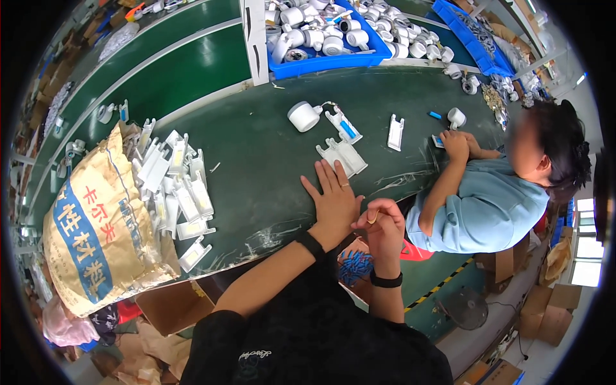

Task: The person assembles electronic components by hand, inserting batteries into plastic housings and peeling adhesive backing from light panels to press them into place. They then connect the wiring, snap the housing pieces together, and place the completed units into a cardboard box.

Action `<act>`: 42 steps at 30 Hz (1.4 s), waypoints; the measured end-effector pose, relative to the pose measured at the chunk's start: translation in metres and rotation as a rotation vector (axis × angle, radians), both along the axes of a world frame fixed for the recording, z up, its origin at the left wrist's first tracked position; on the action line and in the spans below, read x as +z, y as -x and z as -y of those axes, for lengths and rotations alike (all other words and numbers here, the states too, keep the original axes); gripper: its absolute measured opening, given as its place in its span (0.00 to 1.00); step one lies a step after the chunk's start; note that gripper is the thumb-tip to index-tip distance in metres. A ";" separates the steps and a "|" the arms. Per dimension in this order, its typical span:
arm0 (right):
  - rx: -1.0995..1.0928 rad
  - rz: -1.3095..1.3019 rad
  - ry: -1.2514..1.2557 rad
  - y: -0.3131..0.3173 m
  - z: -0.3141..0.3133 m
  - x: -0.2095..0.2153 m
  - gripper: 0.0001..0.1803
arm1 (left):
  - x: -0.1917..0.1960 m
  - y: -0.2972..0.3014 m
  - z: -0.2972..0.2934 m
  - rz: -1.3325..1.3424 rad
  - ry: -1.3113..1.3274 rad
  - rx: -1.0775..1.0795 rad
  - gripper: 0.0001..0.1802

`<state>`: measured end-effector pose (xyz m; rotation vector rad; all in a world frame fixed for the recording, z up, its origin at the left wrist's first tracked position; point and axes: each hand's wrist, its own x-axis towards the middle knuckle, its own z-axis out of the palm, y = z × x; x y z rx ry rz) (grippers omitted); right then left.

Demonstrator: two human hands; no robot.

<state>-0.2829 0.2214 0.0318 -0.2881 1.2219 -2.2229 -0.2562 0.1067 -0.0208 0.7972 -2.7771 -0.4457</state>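
Note:
My left hand reaches over the green work surface with fingers outstretched. Its fingertips touch the near edge of white plastic housings lying flat. Close to the table's front edge, my right hand is raised with its fingers pinched together. A small yellowish bit shows at those fingertips, too small to name. Just beyond the housings lies another white housing with a blue cylindrical cell in it. A thin wire seems to join it to a round white lamp head. A single white housing lies farther right.
At left, a paper sack spills a heap of white housings. Blue trays of white lamp heads stand at the back. On the right a co-worker handles a blue-and-white part. Blue cells fill a box below the table edge.

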 end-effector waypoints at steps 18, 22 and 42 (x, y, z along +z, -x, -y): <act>-0.128 0.061 -0.157 0.021 -0.006 -0.008 0.08 | 0.036 0.040 0.151 -0.258 -0.164 0.319 0.55; -0.014 0.036 -0.176 0.018 0.010 -0.008 0.09 | 0.038 0.061 0.186 -0.119 -0.488 0.231 0.54; 0.266 -0.132 -0.303 -0.003 0.086 -0.004 0.14 | 0.085 -0.153 0.120 -0.414 -0.184 0.032 0.21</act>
